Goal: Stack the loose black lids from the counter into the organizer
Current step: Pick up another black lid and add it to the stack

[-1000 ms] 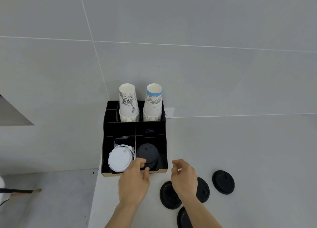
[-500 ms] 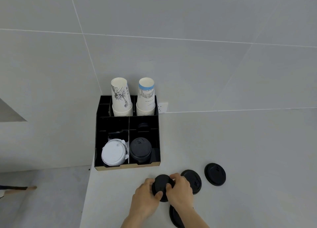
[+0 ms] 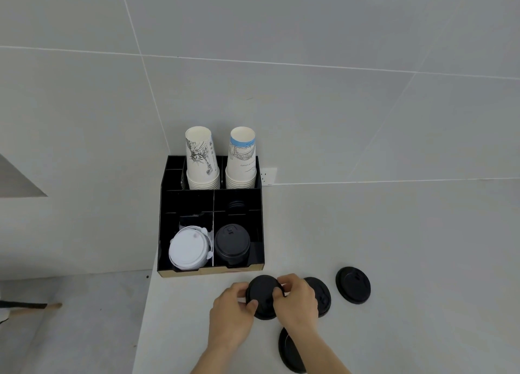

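One white counter [image 3: 365, 233] carries one black organizer [image 3: 166, 233] at its back left corner, holding two cup stacks [image 3: 202, 160], one white lid stack [image 3: 188, 251] and one black lid stack [image 3: 231, 244]. Four loose black lids lie near the front edge. Left hand [image 3: 230, 314] and right hand [image 3: 297, 300] both pinch the leftmost lid [image 3: 261, 292], fingers curled over its rim.

I have a single wide-angle view, worn on the head, looking forward and steeply down over the pale grey bench [image 3: 394, 247] toward the grey tiled wall [image 3: 281, 106]. It sits close: both hands enter from the bottom edge, and the black compartmented plastic organizer [image 3: 163, 233] stands mid-frame against the wall.
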`<state>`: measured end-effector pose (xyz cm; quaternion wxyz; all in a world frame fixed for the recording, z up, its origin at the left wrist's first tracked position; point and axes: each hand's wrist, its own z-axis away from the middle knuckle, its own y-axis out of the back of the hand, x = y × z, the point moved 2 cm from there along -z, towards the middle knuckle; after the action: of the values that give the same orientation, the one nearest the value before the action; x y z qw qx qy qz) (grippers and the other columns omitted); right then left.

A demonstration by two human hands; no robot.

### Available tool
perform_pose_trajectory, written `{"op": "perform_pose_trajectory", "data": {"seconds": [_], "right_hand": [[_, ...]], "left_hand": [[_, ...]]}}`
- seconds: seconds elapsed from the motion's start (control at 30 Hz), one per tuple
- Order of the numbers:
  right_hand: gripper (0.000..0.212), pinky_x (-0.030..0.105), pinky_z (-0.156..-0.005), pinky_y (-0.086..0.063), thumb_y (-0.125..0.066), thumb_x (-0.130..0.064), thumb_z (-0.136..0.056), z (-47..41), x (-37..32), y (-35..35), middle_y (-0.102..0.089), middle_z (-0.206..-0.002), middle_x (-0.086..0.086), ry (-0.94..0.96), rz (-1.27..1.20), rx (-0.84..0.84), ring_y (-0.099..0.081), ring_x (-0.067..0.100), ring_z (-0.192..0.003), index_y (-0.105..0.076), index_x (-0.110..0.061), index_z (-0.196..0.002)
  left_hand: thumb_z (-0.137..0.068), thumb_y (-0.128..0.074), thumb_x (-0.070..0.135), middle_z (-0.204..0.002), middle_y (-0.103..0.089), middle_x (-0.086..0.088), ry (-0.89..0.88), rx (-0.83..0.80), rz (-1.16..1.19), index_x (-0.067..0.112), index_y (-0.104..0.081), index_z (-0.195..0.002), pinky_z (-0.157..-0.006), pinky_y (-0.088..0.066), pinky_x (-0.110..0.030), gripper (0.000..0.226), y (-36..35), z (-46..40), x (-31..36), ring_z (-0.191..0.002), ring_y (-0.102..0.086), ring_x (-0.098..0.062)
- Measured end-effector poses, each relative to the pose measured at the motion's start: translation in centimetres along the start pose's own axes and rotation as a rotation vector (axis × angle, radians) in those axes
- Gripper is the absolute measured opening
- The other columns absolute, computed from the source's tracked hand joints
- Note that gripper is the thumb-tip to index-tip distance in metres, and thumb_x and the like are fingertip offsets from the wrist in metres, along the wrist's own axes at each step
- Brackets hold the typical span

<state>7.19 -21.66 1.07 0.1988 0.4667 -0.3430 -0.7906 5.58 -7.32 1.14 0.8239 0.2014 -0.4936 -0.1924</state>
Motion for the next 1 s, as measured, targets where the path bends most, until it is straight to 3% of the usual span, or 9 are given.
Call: {"op": "perform_pose_trajectory", "data": {"seconds": [0.23,0.37,0.63,1.0], "right_hand": [[0.015,0.029,-0.067,-0.047,-0.06,-0.028,-0.084,-0.1,-3.0,0.7,-0.065,-0.097,-0.011,0.084,-0.065,0.112,-0.064,0.014,-0.08,-0.065,-0.031,-0.098],[0.018,0.015,-0.06,-0.04,-0.063,-0.024,-0.085,-1.1,-5.5,0.7,-0.064,-0.097,-0.01,0.17,-0.12,0.094,-0.064,0.008,-0.077,-0.067,-0.03,-0.101],[0.03,0.027,-0.085,-0.053,-0.066,-0.016,-0.085,-4.2,-10.6,-0.1,-0.068,-0.104,-0.005,0.254,-0.186,0.034,-0.066,0.012,-0.09,-0.07,-0.026,-0.113],[0.033,0.032,-0.092,-0.055,-0.069,-0.012,-0.085,-6.3,-11.3,-2.9,-0.071,-0.111,-0.004,0.194,-0.192,-0.01,-0.067,0.015,-0.098,-0.069,-0.021,-0.117]], "left_hand": [[-0.084,-0.069,0.023,-0.104,-0.068,0.02,-0.087,0.117,0.04,0.038,-0.063,-0.112,-0.083,-0.053,-0.027,0.032,2.3,-0.3,1.6,-0.077,-0.066,0.004],[-0.084,-0.07,0.025,-0.106,-0.069,0.019,-0.093,0.178,0.073,0.033,-0.063,-0.117,-0.086,-0.054,-0.032,0.035,4.3,-1.3,2.3,-0.081,-0.066,0.005],[-0.084,-0.071,0.021,-0.103,-0.072,0.015,-0.096,0.266,0.168,0.028,-0.067,-0.117,-0.088,-0.056,-0.037,0.034,8.2,-5.1,4.1,-0.085,-0.067,-0.002],[-0.086,-0.069,0.018,-0.092,-0.07,0.009,-0.03,0.263,0.099,0.024,-0.068,-0.114,-0.077,-0.052,-0.029,0.028,8.4,-8.4,3.3,-0.081,-0.067,-0.009]]}}
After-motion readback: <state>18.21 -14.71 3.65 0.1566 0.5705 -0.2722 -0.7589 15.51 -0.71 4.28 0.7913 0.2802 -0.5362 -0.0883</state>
